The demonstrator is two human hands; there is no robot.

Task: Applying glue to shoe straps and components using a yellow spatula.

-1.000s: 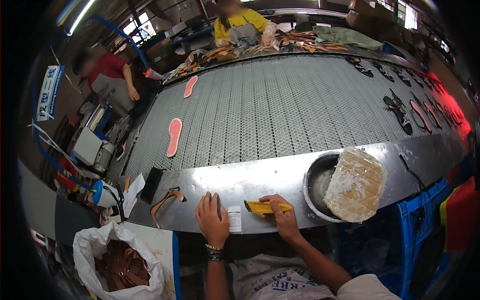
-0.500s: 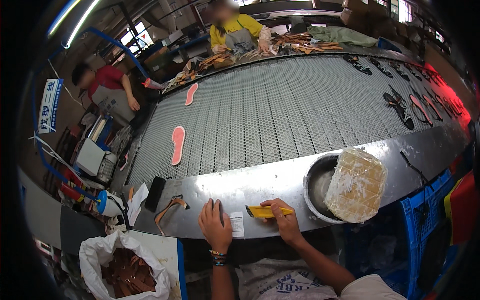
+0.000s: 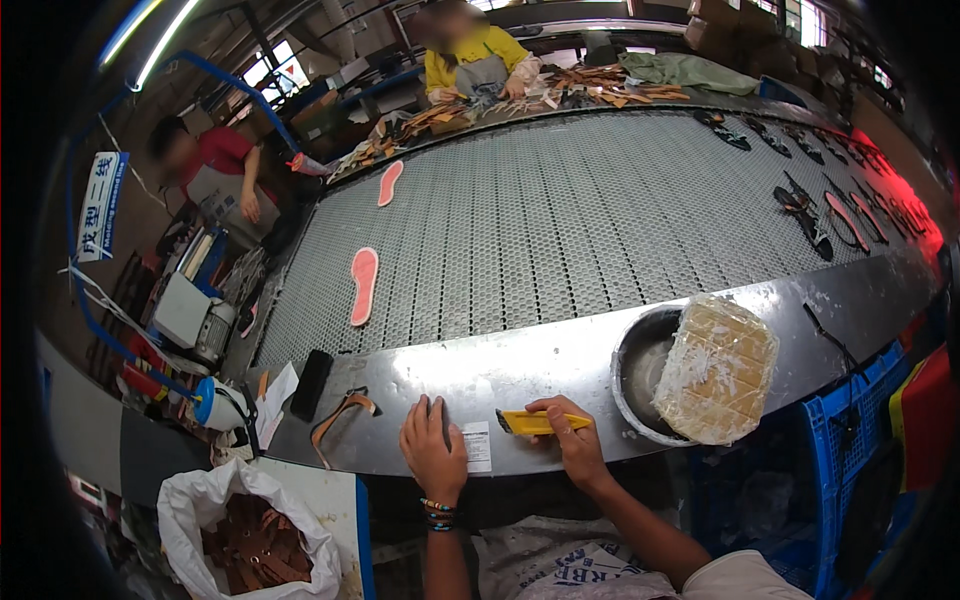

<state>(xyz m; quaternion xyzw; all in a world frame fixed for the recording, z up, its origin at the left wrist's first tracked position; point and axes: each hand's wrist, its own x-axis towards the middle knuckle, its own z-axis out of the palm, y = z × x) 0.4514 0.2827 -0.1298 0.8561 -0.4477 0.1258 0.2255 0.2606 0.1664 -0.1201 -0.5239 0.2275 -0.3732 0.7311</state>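
My right hand (image 3: 574,443) is closed around a yellow utility knife (image 3: 525,423), its dark tip pointing left above the metal table edge (image 3: 520,360). Flat on the metal lies my left hand (image 3: 434,452), fingers stretched forward, with beaded bracelets at the wrist. Against its thumb side is a small white printed paper slip (image 3: 478,447), between my two hands. Left of that hand rests a brown strap piece (image 3: 336,425), and beyond it a black block (image 3: 312,385).
A dark bowl (image 3: 622,385) with a plastic-wrapped tan slab (image 3: 722,370) stands at right. Pink insoles (image 3: 365,288) and sandal uppers (image 3: 800,220) lie on the mesh conveyor (image 3: 520,220). A white sack (image 3: 185,510) of brown straps is at lower left. Two people work beyond.
Both my hands stay nearly in place, the knife still in the right one. The insoles have shifted slightly on the conveyor. The person in yellow has drawn a hand inward.
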